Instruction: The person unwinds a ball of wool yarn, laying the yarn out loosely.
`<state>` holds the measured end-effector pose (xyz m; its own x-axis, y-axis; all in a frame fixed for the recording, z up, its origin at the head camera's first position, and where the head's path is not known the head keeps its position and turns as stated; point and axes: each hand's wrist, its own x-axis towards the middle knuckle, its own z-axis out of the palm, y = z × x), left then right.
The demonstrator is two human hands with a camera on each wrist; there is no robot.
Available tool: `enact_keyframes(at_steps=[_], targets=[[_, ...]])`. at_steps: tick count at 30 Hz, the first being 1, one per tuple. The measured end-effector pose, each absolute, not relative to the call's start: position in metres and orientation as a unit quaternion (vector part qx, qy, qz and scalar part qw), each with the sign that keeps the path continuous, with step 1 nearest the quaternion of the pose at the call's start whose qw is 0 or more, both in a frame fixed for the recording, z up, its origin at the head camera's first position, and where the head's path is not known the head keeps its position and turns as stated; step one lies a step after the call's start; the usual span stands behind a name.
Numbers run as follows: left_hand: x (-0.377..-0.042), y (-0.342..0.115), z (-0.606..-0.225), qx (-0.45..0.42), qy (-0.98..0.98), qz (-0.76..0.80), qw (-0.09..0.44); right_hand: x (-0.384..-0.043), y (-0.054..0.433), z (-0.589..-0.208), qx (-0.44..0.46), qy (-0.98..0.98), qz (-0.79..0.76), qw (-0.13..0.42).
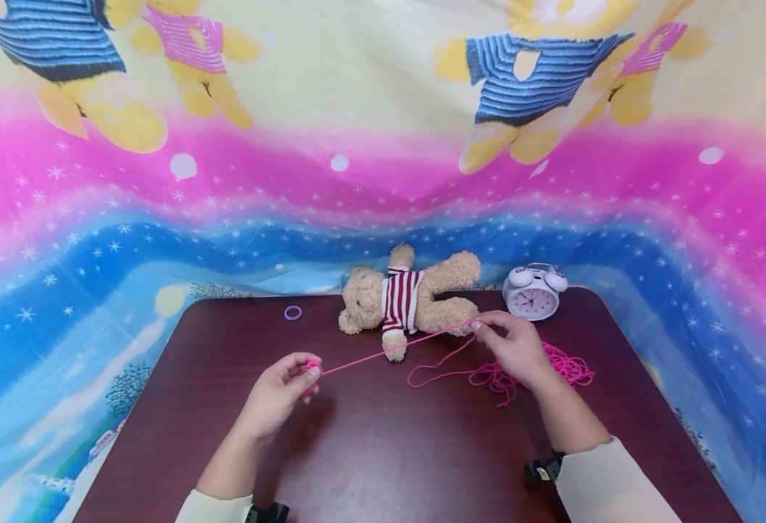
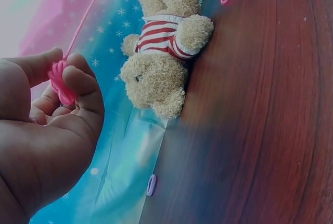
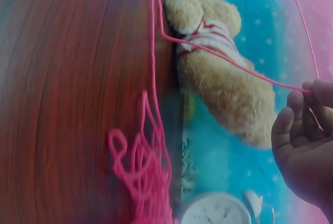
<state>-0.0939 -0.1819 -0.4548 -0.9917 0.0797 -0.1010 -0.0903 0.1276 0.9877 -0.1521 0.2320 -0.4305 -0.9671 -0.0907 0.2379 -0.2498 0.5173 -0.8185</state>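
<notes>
My left hand (image 1: 283, 392) pinches a small wound bundle of pink yarn (image 2: 63, 82) between thumb and fingers. From that bundle a taut strand (image 1: 383, 354) rises to the right, where my right hand (image 1: 512, 347) pinches it between thumb and forefinger. Beyond the right hand the strand drops in a slack loop to the table. It joins a loose, tangled heap of pink yarn (image 3: 148, 177) lying under and beside the right forearm. Behind the strand a teddy bear (image 1: 399, 301) in a red-and-white striped shirt lies with its head to the left.
A white twin-bell alarm clock (image 1: 532, 292) stands at the back right of the dark wooden table (image 1: 383, 450). Left of the bear lies a small purple ring (image 1: 293, 313). A printed cloth backdrop (image 1: 331, 181) surrounds the table's back and sides.
</notes>
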Motion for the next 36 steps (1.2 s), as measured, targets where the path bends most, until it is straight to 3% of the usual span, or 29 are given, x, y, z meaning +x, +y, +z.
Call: enact_keyframes(at_steps=[11, 36], targets=[[-0.094, -0.186, -0.456, 0.008, 0.74, 0.668, 0.077, -0.152, 0.267, -0.425, 0.052, -0.88, 0.468, 0.058], [-0.09, -0.201, -0.454, -0.01, 0.751, 0.657, 0.059, -0.143, 0.345, -0.416, -0.044, -0.885, 0.452, 0.104]])
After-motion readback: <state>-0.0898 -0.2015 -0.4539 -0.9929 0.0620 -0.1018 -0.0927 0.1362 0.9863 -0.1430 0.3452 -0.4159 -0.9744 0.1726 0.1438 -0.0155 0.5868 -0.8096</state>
